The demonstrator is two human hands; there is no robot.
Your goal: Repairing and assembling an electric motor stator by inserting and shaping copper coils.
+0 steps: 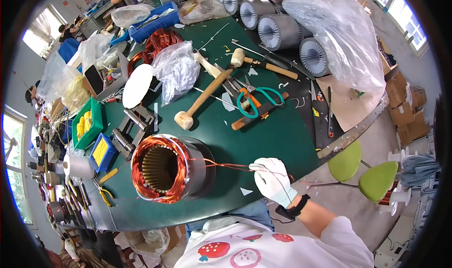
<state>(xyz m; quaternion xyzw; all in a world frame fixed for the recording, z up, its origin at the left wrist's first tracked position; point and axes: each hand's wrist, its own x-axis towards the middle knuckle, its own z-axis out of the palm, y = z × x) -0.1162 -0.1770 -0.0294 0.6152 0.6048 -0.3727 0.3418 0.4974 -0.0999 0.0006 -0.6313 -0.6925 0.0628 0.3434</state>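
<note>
A motor stator (200, 166) lies on its side on the green table, with copper windings (138, 174) ringing its open end and yellowish slot liners (157, 169) inside the bore. From its right side a bundle of reddish copper wires (226, 164) runs out to my right hand (273, 181). That hand, in a white glove, is closed, its fingers pinching the wires to the right of the stator; loose wire ends trail past it. A dark band (296, 209) circles the right wrist. My left hand does not show anywhere.
Behind the stator lie a wooden mallet (202, 101), teal-handled scissors (259, 101) and a hammer (273, 68). Bare stator cores (280, 31) stand at the far right. Green (89, 122) and blue (100, 151) bins, a thread spool (79, 166) and pliers (104, 192) sit left.
</note>
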